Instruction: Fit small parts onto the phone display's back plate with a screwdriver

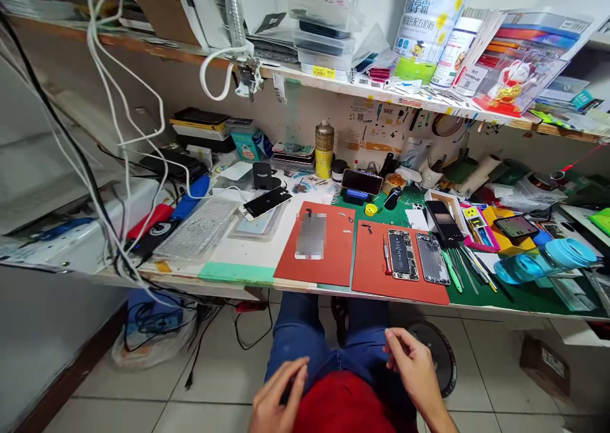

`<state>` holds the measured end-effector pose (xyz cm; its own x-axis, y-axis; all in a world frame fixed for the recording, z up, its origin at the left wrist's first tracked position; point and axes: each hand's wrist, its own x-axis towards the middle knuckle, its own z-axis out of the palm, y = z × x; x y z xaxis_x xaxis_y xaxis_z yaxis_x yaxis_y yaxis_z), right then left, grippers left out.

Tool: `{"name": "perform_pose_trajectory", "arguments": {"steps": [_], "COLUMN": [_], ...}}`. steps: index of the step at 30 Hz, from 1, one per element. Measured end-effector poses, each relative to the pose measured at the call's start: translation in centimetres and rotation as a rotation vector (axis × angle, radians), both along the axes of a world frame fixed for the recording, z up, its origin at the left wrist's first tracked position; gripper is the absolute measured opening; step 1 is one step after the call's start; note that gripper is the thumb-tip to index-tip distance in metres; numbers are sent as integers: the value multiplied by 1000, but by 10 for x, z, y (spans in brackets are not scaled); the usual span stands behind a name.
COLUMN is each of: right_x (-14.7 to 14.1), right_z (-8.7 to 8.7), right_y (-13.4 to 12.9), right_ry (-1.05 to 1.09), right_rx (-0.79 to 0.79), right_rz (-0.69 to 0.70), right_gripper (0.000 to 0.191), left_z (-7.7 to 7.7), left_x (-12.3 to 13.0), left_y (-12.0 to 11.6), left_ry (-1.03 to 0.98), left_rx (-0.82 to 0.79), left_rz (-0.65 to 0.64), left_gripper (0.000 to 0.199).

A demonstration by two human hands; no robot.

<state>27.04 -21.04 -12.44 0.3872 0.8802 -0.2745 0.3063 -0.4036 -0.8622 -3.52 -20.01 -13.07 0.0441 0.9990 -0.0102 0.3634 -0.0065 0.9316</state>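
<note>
My left hand (279, 398) hovers low over my lap, fingers curled loosely, and I cannot tell if a small dark thing sits between them. My right hand (414, 366) is beside it, fingers apart and holding nothing. Both are below the workbench edge (238, 274), above my blue jeans (305, 331) and red shirt (343, 407). On the bench two red mats (333, 255) lie side by side. The right mat carries an opened phone body (403, 254), a second phone shell (432, 258) and a red screwdriver (386, 255).
A detached phone screen (265, 202) lies left of the mats. Tweezers and tools (464, 268), a blue bottle (543, 261), a yellow spray can (325, 148) and a phone on a stand (362, 181) crowd the bench. White and black cables (119, 134) hang at left. A round stool (436, 350) stands on the tiled floor.
</note>
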Motion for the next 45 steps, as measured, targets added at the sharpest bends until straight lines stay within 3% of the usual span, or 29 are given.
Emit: {"name": "perform_pose_trajectory", "arguments": {"steps": [4, 7, 8, 11, 15, 19, 28, 34, 38, 45], "right_x": [-18, -13, -10, -7, -13, -10, 9, -8, -24, -38], "right_z": [67, 103, 110, 116, 114, 115, 115, 122, 120, 111], "right_y": [31, 73, 90, 141, 192, 216, 248, 288, 311, 317], "right_ry": [-285, -633, -760, -840, -850, -847, -818, -801, -818, -816], "right_rx": [290, 319, 268, 187, 99, -1, -76, -62, -94, -128], "right_rz": [67, 50, 56, 70, 174, 196, 292, 442, 473, 427], "right_gripper": [40, 36, 36, 30, 17, 17, 24, 23, 23, 18], "left_z": [53, 87, 96, 120, 137, 139, 137, 132, 127, 119], "left_x": [-13, -2, 5, 36, 74, 89, 86, 83, 81, 72], "left_y": [67, 136, 159, 220, 265, 279, 282, 284, 283, 286], "left_ry": [147, 349, 447, 807, 1078, 1129, 1135, 1091, 1007, 764], "left_rx": [80, 213, 219, 139, -88, -202, -259, -232, -210, -200], "left_rz": [52, 94, 85, 46, -17, -15, -18, -20, 45, 92], "left_gripper": [37, 50, 56, 63, 72, 71, 73, 77, 92, 104]}}
